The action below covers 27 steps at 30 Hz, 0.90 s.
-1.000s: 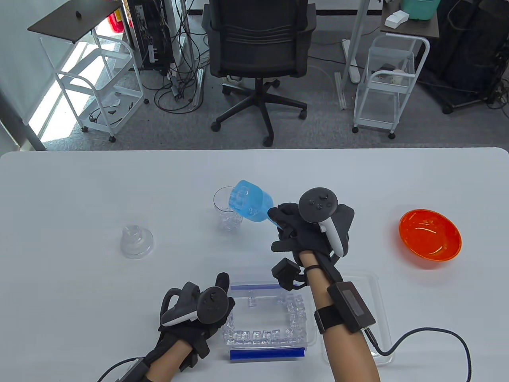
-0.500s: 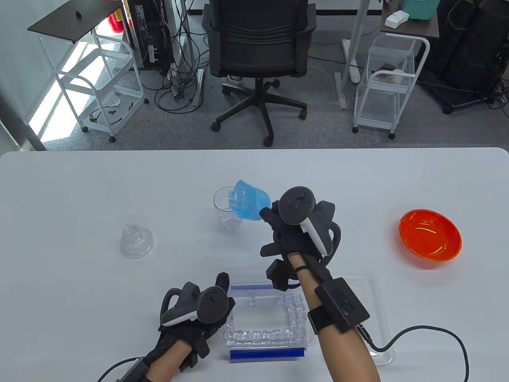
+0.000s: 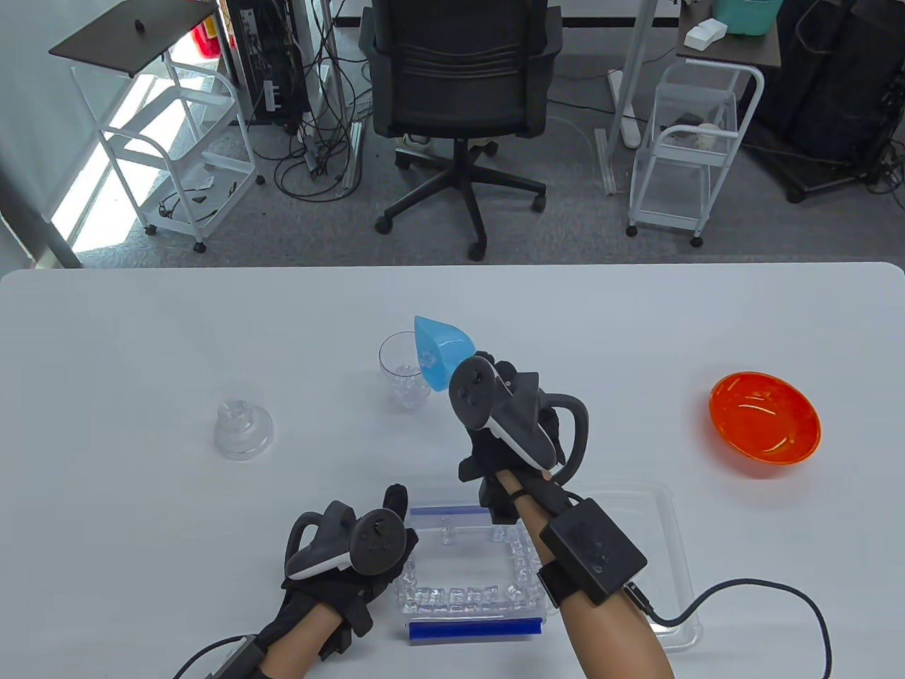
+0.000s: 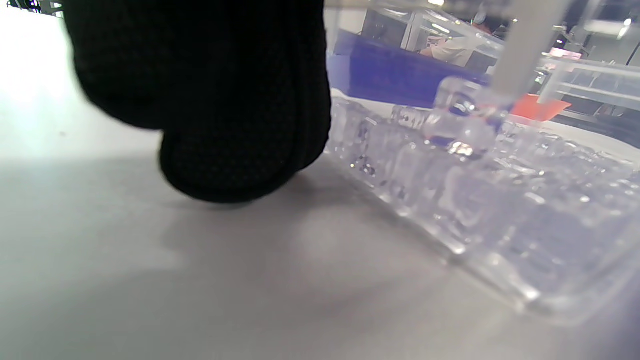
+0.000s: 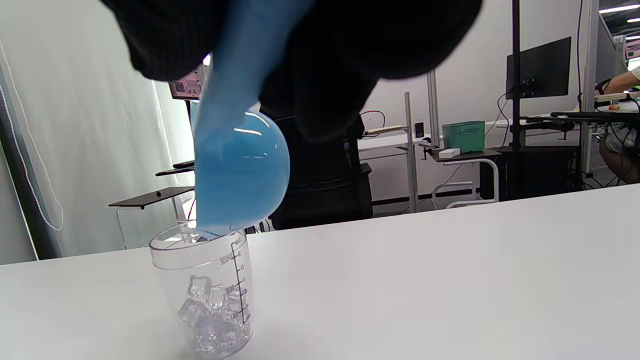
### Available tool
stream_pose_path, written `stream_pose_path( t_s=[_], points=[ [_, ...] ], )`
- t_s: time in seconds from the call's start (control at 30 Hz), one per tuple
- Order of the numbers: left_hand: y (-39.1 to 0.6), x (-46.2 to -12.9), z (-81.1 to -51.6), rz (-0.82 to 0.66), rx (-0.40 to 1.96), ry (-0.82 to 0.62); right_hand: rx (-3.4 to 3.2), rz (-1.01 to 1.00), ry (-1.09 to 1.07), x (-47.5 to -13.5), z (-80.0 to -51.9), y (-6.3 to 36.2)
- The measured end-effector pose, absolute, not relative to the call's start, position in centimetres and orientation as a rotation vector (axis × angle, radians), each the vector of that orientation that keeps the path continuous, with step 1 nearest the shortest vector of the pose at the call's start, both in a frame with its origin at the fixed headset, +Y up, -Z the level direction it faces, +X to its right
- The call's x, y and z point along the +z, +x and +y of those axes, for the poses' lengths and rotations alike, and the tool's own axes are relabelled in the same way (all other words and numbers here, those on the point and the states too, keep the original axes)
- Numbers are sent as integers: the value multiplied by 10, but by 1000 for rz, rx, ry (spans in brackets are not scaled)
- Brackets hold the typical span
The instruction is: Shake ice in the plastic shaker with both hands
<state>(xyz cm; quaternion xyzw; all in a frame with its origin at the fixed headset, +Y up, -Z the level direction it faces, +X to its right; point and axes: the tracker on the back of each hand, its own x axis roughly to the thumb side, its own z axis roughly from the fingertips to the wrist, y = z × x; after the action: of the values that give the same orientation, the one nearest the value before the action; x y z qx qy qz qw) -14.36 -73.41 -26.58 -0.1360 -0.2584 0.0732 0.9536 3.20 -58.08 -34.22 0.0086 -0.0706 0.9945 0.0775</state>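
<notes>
A clear plastic shaker cup (image 3: 403, 373) stands upright mid-table with several ice cubes in its bottom (image 5: 212, 310). My right hand (image 3: 505, 417) grips the handle of a blue scoop (image 3: 440, 353) tipped mouth-down over the cup's rim (image 5: 240, 175). The clear shaker lid (image 3: 243, 427) sits apart on the table to the left. My left hand (image 3: 353, 548) rests on the table against the left side of a clear ice tub (image 3: 474, 573); its fingers (image 4: 230, 125) touch the tub wall (image 4: 450, 200).
An orange bowl (image 3: 765, 417) sits at the right. The ice tub stands in a larger clear tray (image 3: 672, 566) near the front edge. A cable (image 3: 778, 594) trails from my right wrist. A chair and carts stand beyond the table's far edge.
My right hand rolled left and tipped the scoop steeply over the cup; the ice seen in the scoop has dropped into the cup. My left hand has not moved.
</notes>
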Motion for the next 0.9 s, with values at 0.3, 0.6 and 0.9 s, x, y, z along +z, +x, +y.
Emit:
stream_pose_path(
  t_s=[0.3,0.6,0.9],
  points=[
    [-144,-266,-734,-525,148,-276,3022,-273,57,-336,-578,28],
    [-143,-266,-734,-526,144,-273,2933,-355,241,-304,-563,59],
    [-143,-265,-734,-522,141,-270,2918,96,400,-255,-537,116]
  ],
)
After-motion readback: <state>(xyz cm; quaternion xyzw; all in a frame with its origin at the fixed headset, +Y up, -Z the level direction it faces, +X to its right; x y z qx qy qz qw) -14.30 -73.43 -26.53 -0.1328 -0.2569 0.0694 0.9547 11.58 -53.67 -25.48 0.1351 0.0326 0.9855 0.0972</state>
